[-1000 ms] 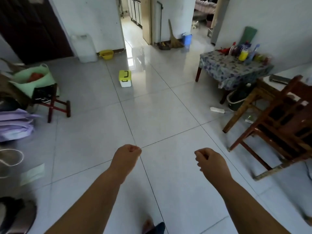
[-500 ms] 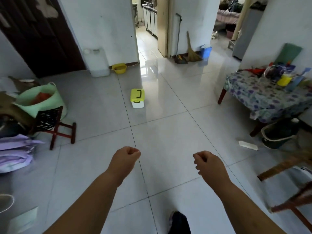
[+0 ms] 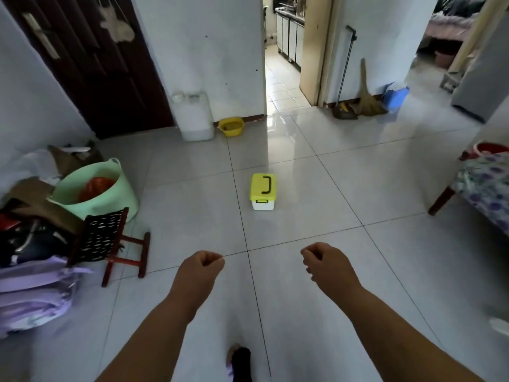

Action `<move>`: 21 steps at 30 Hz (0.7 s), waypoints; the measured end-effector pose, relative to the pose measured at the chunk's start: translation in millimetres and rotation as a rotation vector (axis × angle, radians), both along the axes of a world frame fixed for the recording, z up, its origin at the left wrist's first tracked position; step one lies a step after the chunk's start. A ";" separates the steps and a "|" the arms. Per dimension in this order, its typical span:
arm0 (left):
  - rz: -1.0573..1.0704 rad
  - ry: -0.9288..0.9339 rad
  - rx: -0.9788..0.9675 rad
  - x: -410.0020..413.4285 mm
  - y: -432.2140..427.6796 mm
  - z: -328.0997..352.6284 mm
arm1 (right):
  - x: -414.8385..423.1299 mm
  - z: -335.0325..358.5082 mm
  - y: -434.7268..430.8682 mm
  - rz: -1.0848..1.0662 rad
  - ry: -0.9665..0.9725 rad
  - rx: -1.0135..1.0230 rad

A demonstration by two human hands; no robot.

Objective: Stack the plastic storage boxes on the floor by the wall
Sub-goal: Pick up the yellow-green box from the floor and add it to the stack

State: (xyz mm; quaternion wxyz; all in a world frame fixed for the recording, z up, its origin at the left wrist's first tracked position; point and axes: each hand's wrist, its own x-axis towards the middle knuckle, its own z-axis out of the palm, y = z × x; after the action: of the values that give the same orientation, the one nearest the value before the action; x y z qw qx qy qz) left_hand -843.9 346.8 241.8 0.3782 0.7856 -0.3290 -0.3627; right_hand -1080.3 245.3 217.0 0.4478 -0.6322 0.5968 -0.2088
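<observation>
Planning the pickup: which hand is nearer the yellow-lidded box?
Roughly equal, right slightly nearer. Right hand sits below-right of the yellow-lidded box; left hand below-left. Both are clenched, empty.

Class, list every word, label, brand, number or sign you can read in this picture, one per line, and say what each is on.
None: no readable text shows anywhere in this view.
Yellow-lidded storage box: plain lid with a black handle, no label visible.
White jerrycan by the wall: no print visible.
Dark door: no sign on it.
</observation>
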 end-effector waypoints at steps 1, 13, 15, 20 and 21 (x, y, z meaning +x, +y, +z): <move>-0.003 -0.004 0.005 17.0 -20.7 -3.2 | 16.7 -3.8 -17.1 -0.013 -0.006 0.009; -0.220 -0.063 0.095 193.2 -289.8 -10.8 | 181.0 -28.3 -225.8 -0.197 -0.019 0.097; -0.270 -0.048 0.101 210.1 -341.9 -16.1 | 197.4 -37.3 -264.6 -0.235 -0.026 0.118; -0.340 -0.050 0.145 249.9 -463.8 -35.4 | 241.2 -69.1 -370.2 -0.256 0.041 0.134; -0.345 -0.054 0.163 258.7 -484.2 -38.8 | 250.3 -74.5 -390.0 -0.248 0.057 0.138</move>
State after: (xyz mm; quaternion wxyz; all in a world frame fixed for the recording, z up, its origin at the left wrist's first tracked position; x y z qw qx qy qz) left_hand -585.2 -137.4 203.0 0.2365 0.7550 -0.4384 -0.4264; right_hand -830.0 -144.7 142.5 0.4439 -0.5269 0.6958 -0.2029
